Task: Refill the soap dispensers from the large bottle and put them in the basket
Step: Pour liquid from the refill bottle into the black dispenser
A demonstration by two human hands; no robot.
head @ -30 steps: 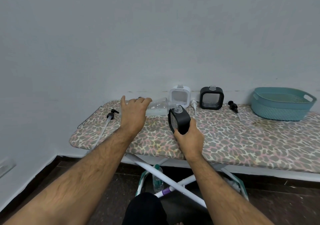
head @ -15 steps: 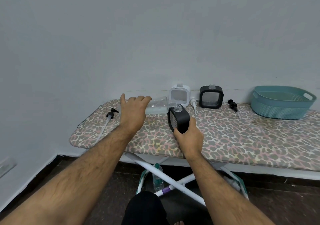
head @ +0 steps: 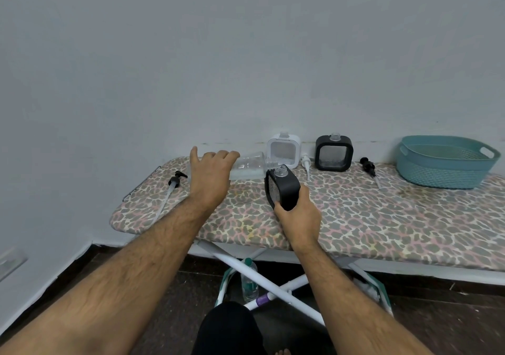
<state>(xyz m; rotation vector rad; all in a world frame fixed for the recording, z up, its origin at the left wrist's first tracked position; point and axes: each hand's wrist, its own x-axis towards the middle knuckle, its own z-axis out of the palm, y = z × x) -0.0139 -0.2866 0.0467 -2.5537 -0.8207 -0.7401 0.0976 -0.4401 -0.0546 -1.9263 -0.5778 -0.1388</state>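
Note:
My left hand point(head: 211, 175) grips the large clear bottle point(head: 250, 167), tipped on its side with its neck over the open mouth of a black dispenser point(head: 282, 188). My right hand point(head: 296, 216) holds that black dispenser from below, tilted slightly left. A white dispenser point(head: 284, 149) and a second black dispenser point(head: 333, 152) stand uncapped against the wall. The teal basket point(head: 442, 172) sits at the far right of the board and looks empty.
Leopard-print ironing board point(head: 382, 223) against a grey wall. A black pump with a long tube point(head: 170, 188) lies at the left end, a white pump point(head: 306, 163) between the standing dispensers, a black pump point(head: 369, 167) near the basket. A small bottle point(head: 249, 279) stands on the floor beneath.
The large bottle's neck has stayed over the black dispenser's mouth; both hands have hardly moved, only the view has shifted slightly.

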